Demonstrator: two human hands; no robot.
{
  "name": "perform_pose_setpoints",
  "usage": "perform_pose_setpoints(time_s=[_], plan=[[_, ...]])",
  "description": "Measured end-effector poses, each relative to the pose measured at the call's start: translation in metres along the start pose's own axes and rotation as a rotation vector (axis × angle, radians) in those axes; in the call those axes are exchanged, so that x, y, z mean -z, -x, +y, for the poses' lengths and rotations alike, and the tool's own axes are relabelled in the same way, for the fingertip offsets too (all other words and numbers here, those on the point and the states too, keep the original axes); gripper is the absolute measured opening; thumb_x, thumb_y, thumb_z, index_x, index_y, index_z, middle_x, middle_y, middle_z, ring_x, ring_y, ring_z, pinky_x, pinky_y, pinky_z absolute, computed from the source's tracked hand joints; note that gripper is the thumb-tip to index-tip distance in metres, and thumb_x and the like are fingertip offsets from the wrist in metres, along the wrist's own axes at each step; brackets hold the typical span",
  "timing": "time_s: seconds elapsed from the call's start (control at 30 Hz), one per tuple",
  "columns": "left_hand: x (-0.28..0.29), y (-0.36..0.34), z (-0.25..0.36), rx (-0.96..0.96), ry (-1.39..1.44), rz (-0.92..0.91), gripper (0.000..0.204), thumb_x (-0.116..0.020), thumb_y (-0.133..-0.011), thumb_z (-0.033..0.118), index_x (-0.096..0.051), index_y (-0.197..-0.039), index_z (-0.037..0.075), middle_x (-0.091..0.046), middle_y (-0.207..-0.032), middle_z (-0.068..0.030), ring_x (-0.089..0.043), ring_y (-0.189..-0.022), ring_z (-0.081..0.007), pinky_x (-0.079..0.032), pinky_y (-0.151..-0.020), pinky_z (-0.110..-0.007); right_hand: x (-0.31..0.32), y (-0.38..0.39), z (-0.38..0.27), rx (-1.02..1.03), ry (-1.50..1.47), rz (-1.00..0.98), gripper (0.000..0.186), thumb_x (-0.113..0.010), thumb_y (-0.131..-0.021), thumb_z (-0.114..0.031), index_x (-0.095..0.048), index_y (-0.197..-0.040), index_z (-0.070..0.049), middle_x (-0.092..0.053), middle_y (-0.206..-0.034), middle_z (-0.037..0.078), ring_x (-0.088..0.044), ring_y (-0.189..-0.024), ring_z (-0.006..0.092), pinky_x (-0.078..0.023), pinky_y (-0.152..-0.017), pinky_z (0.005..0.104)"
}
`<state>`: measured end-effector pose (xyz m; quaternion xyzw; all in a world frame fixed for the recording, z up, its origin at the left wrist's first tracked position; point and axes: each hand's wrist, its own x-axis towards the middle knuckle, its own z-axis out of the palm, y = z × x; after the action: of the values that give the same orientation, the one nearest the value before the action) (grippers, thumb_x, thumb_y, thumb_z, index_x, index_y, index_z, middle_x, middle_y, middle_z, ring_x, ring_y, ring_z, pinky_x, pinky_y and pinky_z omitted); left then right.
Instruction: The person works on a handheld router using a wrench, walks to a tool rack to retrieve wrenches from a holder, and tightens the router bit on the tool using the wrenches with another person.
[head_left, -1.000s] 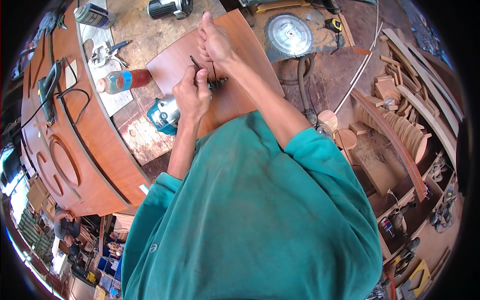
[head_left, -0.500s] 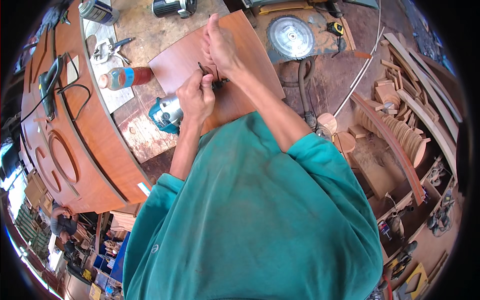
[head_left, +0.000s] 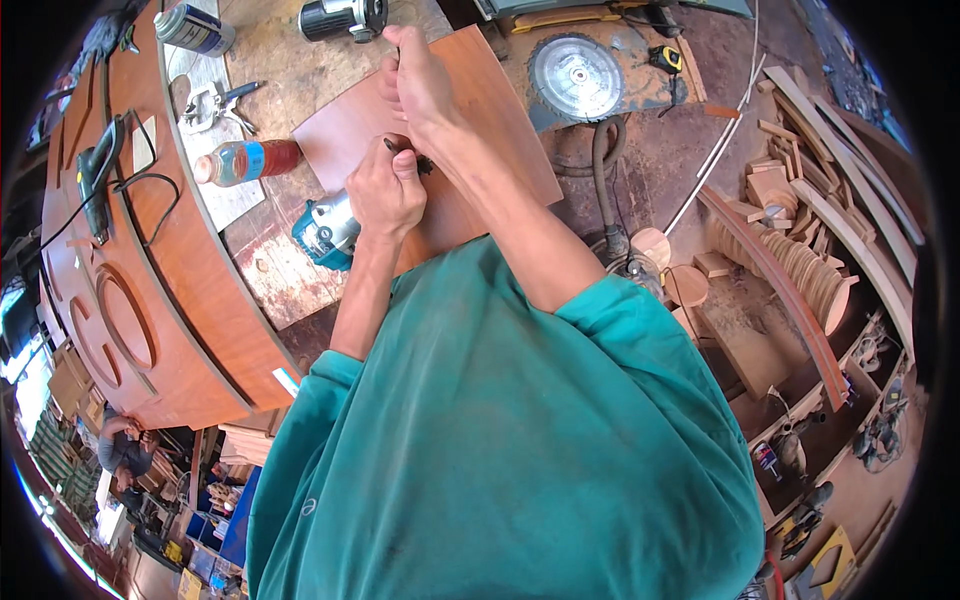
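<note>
Both my hands are closed above a smooth reddish-brown wood panel [head_left: 490,110]. My left hand [head_left: 385,195] grips a slim dark tool [head_left: 391,146]; only its end shows past the thumb, so its kind is unclear. A teal and silver power tool [head_left: 327,232] lies on its side by that hand, its far end hidden behind the fingers. My right hand [head_left: 420,90] is a little farther off, fingers curled and thumb up. What those fingers hold, if anything, is hidden. Beneath the right wrist, a small dark part [head_left: 425,164] shows between the hands.
Left of the panel lie a reddish bottle [head_left: 250,161], a locking clamp [head_left: 212,105] and a spray can [head_left: 195,30]. A circular saw blade [head_left: 575,76] and tape measure [head_left: 665,60] sit to the right, beside a hose [head_left: 600,180]. Wood offcuts [head_left: 790,190] pile up farther right.
My right hand has shifted slightly left and away from me. The left hand has moved a little left and nearer, and less of the dark tool shows above it.
</note>
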<state>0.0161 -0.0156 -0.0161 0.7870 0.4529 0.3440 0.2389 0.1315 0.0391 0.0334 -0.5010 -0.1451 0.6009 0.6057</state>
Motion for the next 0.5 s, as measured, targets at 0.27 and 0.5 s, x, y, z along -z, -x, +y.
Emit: perform_pose_setpoints(time_s=[0.27,0.5], plan=[[0.000,0.002,-0.001,-0.050,-0.054,0.008,0.039,-0.043,-0.096,0.034,-0.059,-0.076,0.005,-0.058,-0.066,-0.0094,-0.057,-0.053,-0.0318,-0.044,-0.048,-0.037,0.002,0.002,0.008,0.141,0.035,-0.020,0.055,-0.037,-0.091,-0.048,-0.023,-0.049,-0.016,-0.022,-0.043,-0.005,-0.015,-0.036,0.0084,-0.012,-0.036,0.0277],[-0.001,-0.001,-0.001,-0.042,0.010,0.022,0.041,-0.045,-0.095,0.036,-0.059,-0.073,0.005,-0.057,-0.064,-0.0095,-0.057,-0.053,-0.0317,-0.044,-0.048,-0.038,0.015,0.002,0.007,0.124,-0.105,-0.146,0.056,-0.044,-0.090,-0.042,-0.028,-0.046,-0.012,-0.027,-0.044,-0.003,-0.024,-0.042,0.0079,-0.020,-0.042,0.0275]])
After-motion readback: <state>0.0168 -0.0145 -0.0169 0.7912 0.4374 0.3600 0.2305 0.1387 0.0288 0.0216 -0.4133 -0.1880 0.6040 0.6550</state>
